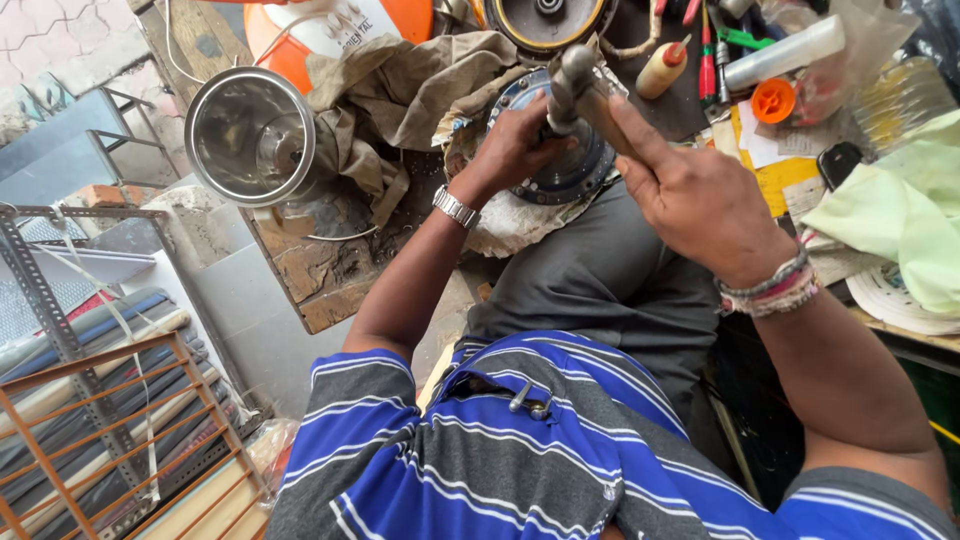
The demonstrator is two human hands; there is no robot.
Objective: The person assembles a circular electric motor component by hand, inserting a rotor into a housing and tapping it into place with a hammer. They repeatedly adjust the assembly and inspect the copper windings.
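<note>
A round dark metal motor part lies on a worn cloth pad over my lap and the bench edge. My left hand, with a metal watch on its wrist, is closed at the part's centre; what its fingers pinch is hidden. My right hand, with bead bracelets at the wrist, grips the wooden handle of a hammer. The steel hammer head hangs just above my left hand's fingers.
A shiny steel jar lies on its side on the wooden bench, beside a crumpled brown cloth. A small red-capped bottle, screwdrivers, an orange cap and green cloth crowd the right. A metal rack stands lower left.
</note>
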